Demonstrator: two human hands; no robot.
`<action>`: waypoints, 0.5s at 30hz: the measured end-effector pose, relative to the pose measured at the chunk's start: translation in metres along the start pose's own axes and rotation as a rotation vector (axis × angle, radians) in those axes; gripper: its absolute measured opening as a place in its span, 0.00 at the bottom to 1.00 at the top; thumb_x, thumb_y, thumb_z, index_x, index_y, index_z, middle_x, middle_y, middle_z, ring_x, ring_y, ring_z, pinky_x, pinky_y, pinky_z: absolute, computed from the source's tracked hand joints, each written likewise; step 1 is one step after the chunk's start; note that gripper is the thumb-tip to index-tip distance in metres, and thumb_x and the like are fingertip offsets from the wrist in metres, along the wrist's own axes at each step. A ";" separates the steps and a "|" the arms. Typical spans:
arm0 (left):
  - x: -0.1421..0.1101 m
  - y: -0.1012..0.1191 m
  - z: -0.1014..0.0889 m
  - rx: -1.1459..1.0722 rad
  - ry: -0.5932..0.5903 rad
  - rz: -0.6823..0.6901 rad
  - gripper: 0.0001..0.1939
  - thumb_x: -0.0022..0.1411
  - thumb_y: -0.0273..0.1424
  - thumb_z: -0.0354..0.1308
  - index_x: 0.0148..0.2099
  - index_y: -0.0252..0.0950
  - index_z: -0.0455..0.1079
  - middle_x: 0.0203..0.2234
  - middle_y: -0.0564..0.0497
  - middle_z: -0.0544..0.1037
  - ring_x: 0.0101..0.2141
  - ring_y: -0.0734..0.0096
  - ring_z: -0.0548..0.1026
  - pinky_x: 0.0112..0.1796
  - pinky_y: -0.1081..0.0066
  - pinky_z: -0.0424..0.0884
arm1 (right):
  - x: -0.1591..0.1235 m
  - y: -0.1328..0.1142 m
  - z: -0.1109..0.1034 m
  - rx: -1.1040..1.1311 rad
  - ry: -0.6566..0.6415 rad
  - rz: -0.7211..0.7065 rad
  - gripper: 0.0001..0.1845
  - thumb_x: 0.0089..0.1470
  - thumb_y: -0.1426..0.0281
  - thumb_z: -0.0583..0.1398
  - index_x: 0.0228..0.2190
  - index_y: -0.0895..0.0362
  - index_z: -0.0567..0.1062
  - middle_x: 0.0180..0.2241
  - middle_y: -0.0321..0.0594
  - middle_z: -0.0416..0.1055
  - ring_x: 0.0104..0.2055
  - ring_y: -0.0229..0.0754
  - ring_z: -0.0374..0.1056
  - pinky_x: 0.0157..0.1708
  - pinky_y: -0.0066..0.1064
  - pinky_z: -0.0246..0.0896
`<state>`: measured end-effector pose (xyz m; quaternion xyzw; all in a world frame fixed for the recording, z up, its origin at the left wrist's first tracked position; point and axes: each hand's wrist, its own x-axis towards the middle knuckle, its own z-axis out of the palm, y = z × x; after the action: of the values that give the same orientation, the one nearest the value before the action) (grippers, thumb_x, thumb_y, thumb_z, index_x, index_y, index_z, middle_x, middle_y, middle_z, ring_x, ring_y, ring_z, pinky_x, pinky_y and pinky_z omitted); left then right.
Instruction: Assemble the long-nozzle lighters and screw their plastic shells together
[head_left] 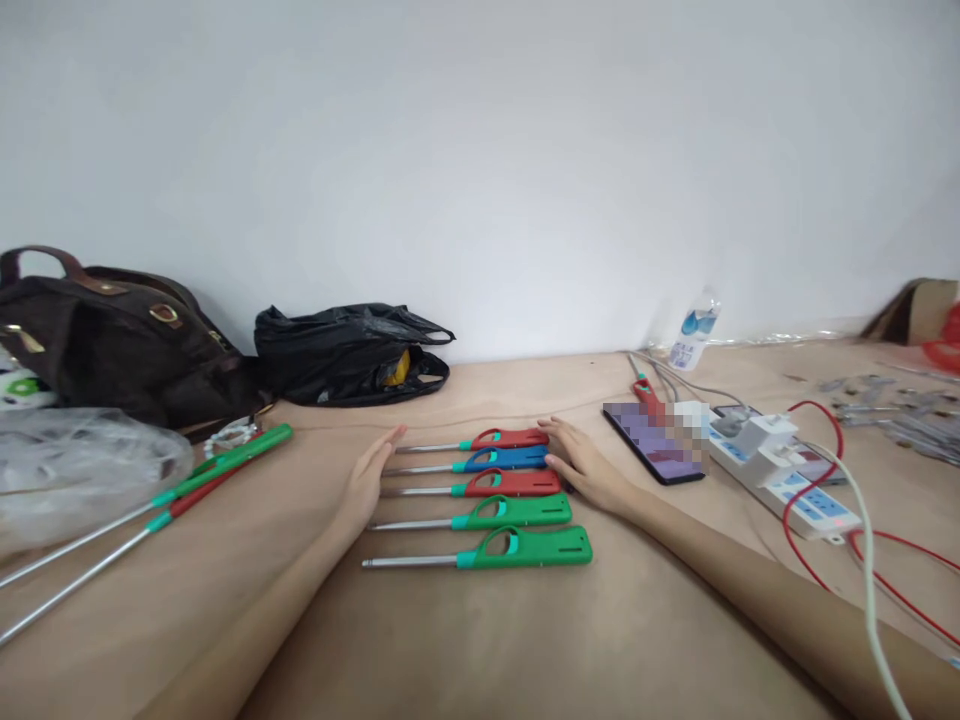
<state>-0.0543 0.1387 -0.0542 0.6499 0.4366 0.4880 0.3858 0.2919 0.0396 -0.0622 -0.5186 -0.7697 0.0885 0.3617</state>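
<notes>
Several long-necked gas lighters lie side by side on the tabletop between my hands, metal tubes to the left and handles to the right. From the far side they run: a red lighter (514, 438), a blue lighter (517, 459), a second red lighter (525, 484), a green lighter (536, 511) and another green lighter (551, 547) nearest me. My left hand (370, 478) stands on edge, fingers straight, along the tube tips of the farther lighters. At the handle ends of the red and blue ones, my right hand (583, 462) rests with fingers stretched out, touching them. Neither hand grasps anything.
More lighters, a green one (240, 456) among them, lie left beside a clear plastic bag (90, 480). Behind are a dark bag (142, 340) and black plastic bag (337, 355). A phone (645, 445), power strip (814, 510), cables and water bottle (694, 330) occupy the right.
</notes>
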 end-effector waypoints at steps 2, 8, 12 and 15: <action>-0.002 0.001 -0.001 0.015 0.000 -0.005 0.30 0.56 0.50 0.53 0.52 0.33 0.73 0.54 0.43 0.72 0.59 0.54 0.64 0.62 0.56 0.52 | 0.000 0.000 0.002 -0.033 -0.007 -0.003 0.23 0.63 0.60 0.50 0.56 0.53 0.63 0.59 0.48 0.62 0.64 0.49 0.52 0.62 0.49 0.49; -0.009 0.009 -0.002 -0.028 -0.011 -0.050 0.29 0.57 0.49 0.54 0.52 0.32 0.72 0.53 0.43 0.73 0.58 0.54 0.66 0.61 0.56 0.55 | -0.001 -0.001 0.003 -0.031 0.008 0.014 0.23 0.63 0.60 0.51 0.57 0.52 0.62 0.59 0.47 0.62 0.64 0.49 0.53 0.61 0.49 0.50; -0.008 0.009 -0.003 -0.079 -0.013 -0.088 0.31 0.57 0.51 0.54 0.52 0.31 0.72 0.53 0.40 0.73 0.57 0.52 0.67 0.61 0.54 0.57 | -0.001 0.001 0.006 -0.013 0.037 0.017 0.22 0.63 0.61 0.50 0.56 0.54 0.63 0.58 0.48 0.63 0.63 0.49 0.54 0.61 0.48 0.51; -0.004 0.006 -0.003 -0.087 0.012 -0.115 0.33 0.56 0.53 0.54 0.50 0.30 0.73 0.52 0.39 0.73 0.56 0.50 0.68 0.60 0.52 0.58 | 0.000 0.000 0.008 -0.018 0.073 0.028 0.21 0.63 0.62 0.50 0.55 0.54 0.64 0.57 0.49 0.64 0.63 0.50 0.54 0.61 0.50 0.51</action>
<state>-0.0571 0.1335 -0.0495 0.6037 0.4537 0.4873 0.4384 0.2870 0.0417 -0.0680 -0.5352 -0.7495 0.0676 0.3838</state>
